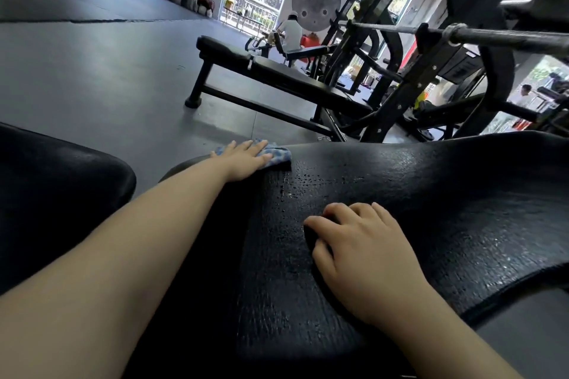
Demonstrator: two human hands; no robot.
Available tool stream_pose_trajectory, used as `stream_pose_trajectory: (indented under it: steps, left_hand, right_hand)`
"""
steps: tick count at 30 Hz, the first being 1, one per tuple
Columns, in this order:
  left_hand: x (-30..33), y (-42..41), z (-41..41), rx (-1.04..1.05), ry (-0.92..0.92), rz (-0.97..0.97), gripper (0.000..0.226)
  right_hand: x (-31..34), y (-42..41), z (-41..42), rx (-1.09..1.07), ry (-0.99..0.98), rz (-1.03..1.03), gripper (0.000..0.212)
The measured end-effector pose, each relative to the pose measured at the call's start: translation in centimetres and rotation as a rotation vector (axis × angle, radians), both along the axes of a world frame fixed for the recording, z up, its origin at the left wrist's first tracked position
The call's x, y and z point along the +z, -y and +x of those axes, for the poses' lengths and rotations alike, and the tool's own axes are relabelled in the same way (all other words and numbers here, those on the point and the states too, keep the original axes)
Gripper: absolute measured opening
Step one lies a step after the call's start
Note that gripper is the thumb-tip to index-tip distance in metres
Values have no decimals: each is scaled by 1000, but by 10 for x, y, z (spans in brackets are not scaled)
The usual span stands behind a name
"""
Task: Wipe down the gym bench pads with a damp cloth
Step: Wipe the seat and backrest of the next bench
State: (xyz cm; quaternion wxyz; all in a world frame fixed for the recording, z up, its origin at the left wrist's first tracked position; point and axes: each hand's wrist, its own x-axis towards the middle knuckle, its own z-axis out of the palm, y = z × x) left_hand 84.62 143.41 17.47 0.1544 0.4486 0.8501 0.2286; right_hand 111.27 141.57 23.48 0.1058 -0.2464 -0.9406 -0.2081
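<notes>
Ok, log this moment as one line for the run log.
left hand flat on blue cloth at far edge of bench pad | right hand resting on pad, fingers curled | pad looks wet

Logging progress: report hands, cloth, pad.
Left hand flat on blue cloth at pad's far edge. Right hand resting on pad. Nothing in the way.

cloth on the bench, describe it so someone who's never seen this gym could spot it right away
Start at the big black bench pad that fills the foreground and follow it to its far left edge. There the left hand presses flat on a small crumpled cloth. It is the only pale blue, patterned thing on the dark pad; the right hand nearer the camera rests on bare pad.
</notes>
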Motion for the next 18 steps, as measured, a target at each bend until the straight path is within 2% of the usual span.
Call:
stream_pose_trajectory:
  steps: [4,8,14,18]
  left_hand:
    - [-7,-8,-10,24,-1,-1,92]
    - [0,6,15,36,6,4,57]
    - [4,38,63,-79,-52,-32,55]
    - [12,72,107,-166,-96,-51,57]
  right_hand:
    - [-1,0,-1,5,-30,-1,35]
    - [2,1,-2,9,-20,-2,36]
    - [-1,-2,-3,15,-5,14,38]
    - [-2,-5,-1,78,-84,33,38]
